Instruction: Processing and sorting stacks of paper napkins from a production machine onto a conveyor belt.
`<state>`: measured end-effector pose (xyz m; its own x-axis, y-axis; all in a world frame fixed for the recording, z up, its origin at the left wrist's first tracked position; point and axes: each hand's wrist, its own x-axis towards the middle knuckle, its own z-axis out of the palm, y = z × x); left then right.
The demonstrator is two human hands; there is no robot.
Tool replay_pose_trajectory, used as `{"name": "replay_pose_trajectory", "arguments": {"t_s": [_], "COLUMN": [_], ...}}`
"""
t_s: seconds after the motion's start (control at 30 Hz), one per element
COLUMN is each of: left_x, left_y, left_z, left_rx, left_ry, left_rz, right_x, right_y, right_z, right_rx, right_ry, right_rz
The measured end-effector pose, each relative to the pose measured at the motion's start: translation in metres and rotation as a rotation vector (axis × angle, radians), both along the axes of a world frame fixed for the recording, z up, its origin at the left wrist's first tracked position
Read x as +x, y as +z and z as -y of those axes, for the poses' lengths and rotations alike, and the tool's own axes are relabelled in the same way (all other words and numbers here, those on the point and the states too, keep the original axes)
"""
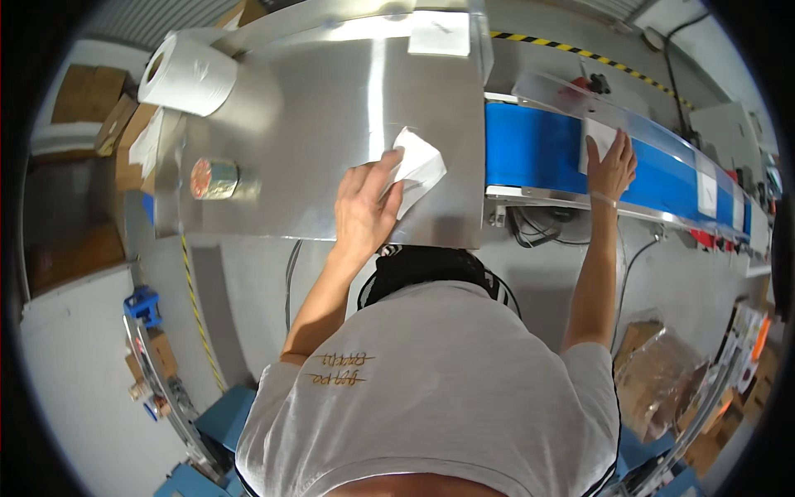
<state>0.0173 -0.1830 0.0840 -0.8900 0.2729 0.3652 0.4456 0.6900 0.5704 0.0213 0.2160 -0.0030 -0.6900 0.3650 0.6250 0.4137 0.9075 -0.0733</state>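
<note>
My left hand (363, 205) is over the steel table (306, 124), its thumb and fingers closed on the near-left side of a white folded sheet (424, 166). That piece looks like paper or a thin pouch; the exact kind is unclear. Out to the right, my right hand (611, 166) reaches over the blue conveyor belt (530, 149). Its fingers are spread across a flat white packet (598, 132) lying on the belt, and they touch it. Part of that packet is hidden under the hand.
A large white roll (192, 74) and a roll of tape (214, 179) stand on the table's left. A white sheet (439, 33) lies at its far right corner. More white packets (706, 195) sit farther along the belt, beside a clear guard (646, 124). Cables (538, 232) hang below.
</note>
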Motion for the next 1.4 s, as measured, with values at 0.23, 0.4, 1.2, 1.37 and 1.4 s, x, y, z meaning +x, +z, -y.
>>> {"name": "replay_pose_trajectory", "arguments": {"t_s": [0.23, 0.4, 1.2, 1.37, 1.4], "left_x": [0.008, 0.010, -0.008, -0.012, -0.013], "left_y": [-0.011, -0.016, -0.007, 0.002, 0.004], "left_z": [0.002, 0.002, 0.003, -0.020, -0.027], "left_rx": [-0.098, -0.076, -0.172, -0.176, -0.181], "left_ry": [0.063, 0.062, -0.010, -0.256, -0.261], "left_rz": [-0.076, -0.106, -0.103, -0.194, -0.197], "right_x": [-0.005, -0.012, -0.014, 0.014, 0.015], "right_y": [0.026, 0.038, -0.034, -0.011, -0.002], "right_z": [0.127, 0.164, 0.011, -0.067, -0.067], "right_rx": [-1.083, -1.193, -1.080, -0.030, -0.098], "right_ry": [0.799, 0.955, 0.329, -0.234, -0.127], "right_rz": [0.200, 0.242, 0.081, 0.102, 0.032]}}
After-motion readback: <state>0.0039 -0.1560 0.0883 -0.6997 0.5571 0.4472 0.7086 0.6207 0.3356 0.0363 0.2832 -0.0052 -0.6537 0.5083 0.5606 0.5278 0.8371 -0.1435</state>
